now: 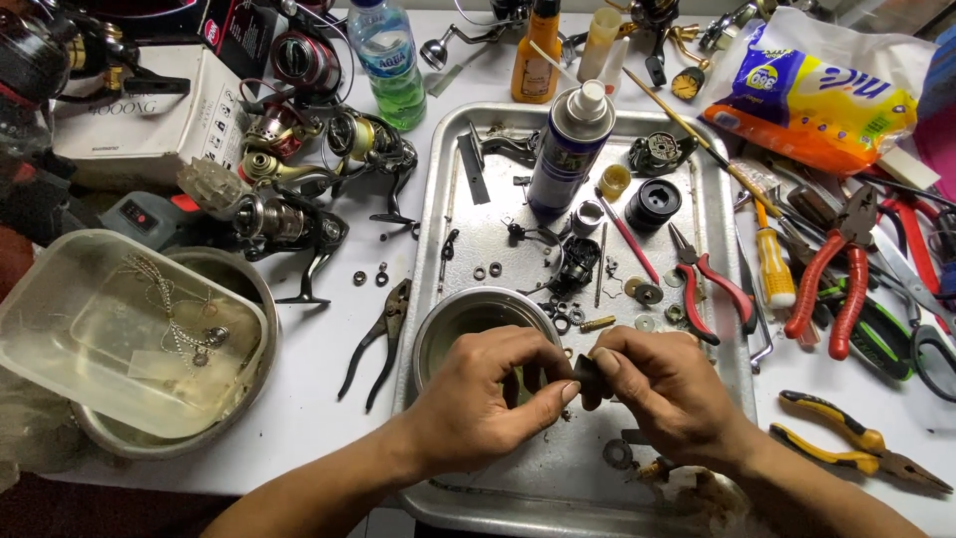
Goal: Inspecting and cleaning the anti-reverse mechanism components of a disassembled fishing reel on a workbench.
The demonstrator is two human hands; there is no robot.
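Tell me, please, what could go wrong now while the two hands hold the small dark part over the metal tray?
1. The small dark part, pinched between the left hand and right hand, could slip into the metal bowl below.
2. Loose washers lie on the metal tray; a bumped tray might scatter them.
3. The upright spray can stands close behind and could tip if a hand reaches past.

One head-worn camera looks steeply down, close over the metal tray point(453, 149).
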